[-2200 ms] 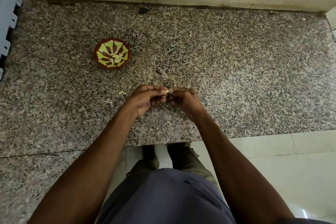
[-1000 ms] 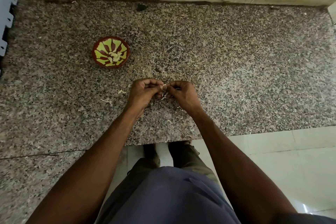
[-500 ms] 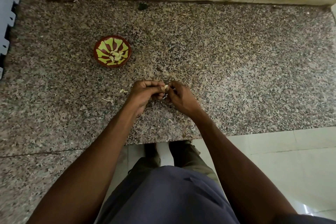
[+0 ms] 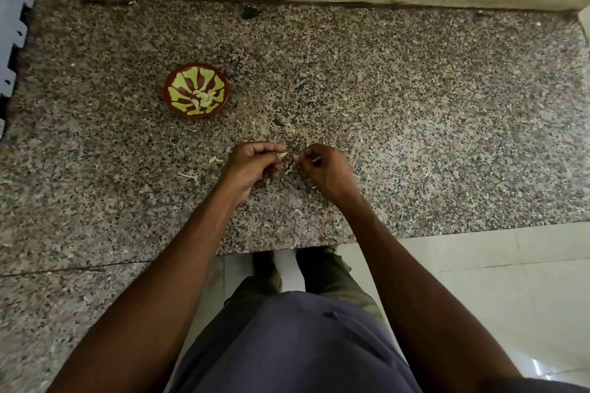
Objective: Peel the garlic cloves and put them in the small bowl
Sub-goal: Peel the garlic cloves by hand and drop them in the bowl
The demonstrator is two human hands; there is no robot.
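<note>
My left hand (image 4: pixel 255 166) pinches a small pale garlic clove (image 4: pixel 283 155) between thumb and fingertips, just above the granite counter. My right hand (image 4: pixel 322 169) is a finger's width to its right, fingers curled, pinching a thin strip of garlic skin (image 4: pixel 296 157). The small bowl (image 4: pixel 196 95), red-brown with a yellow-green pattern, sits on the counter up and to the left of my hands. A few peeled cloves (image 4: pixel 204 98) lie in its middle.
Bits of garlic skin (image 4: pixel 216 159) lie scattered on the speckled granite counter (image 4: pixel 415 124) around my hands. A wall runs along the back. A white plastic object (image 4: pixel 11 35) stands at the left edge. Tiled floor (image 4: pixel 495 281) lies lower right.
My hands have drawn slightly apart; a small gap now shows between them, with the clove in the left and a skin strip in the right. The bowl has not moved.
</note>
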